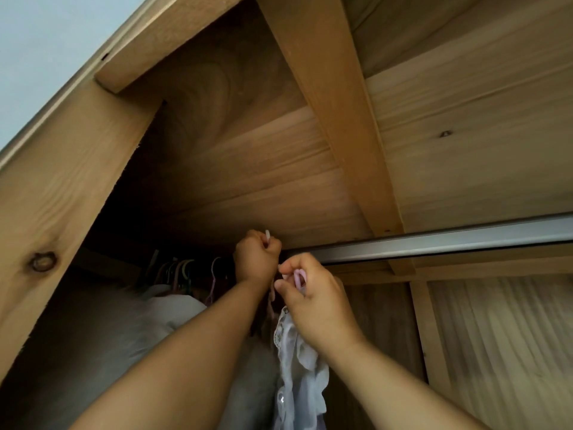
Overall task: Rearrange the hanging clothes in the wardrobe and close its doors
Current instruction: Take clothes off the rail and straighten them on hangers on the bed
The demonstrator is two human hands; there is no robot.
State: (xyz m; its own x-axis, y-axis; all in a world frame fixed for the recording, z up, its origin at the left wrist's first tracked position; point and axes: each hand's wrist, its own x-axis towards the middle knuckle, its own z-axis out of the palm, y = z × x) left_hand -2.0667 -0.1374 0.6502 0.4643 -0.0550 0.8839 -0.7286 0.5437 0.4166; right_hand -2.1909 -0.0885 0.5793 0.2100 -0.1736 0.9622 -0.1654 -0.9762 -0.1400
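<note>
We look up into the wooden wardrobe [235, 144], both bare forearms raised from the lower edge toward the metal rail [434, 243], whose long axis runs from the middle out to the right edge. The left hand [255, 259] is a closed fist at the near end of the rail, fingers curled round a pale hanger hook [267, 235] whose tip points upward above the knuckles. The right hand [313, 293], just beside and slightly below it, pinches a pink hanger hook [299, 278] between curled fingers and thumb. A white lace-edged garment [297, 367] hangs straight down beneath this hand. Further left, in shadow, a row of hangers [183, 274] stands above pale grey clothes [124, 336].
</note>
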